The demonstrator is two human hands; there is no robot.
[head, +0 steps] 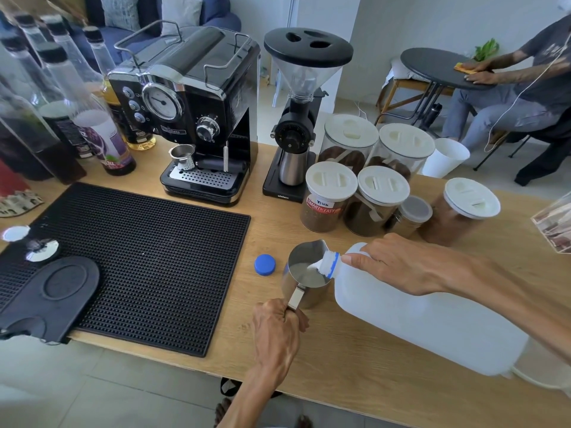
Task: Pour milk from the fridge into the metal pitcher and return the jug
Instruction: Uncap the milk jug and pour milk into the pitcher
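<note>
A large white plastic milk jug (426, 325) lies tilted over the wooden counter, its open neck over the rim of the metal pitcher (307, 270). White milk runs from the neck into the pitcher, which holds some milk. My right hand (408, 267) grips the jug near its top. My left hand (278, 332) is closed around the pitcher's handle. The jug's blue cap (264, 264) lies on the counter just left of the pitcher.
A black rubber mat (139, 257) covers the counter's left half. Behind stand an espresso machine (197, 112), a grinder (296, 118), several lidded jars (380, 193) and syrup bottles (77, 103). A person sits at a round table (438, 67) far right.
</note>
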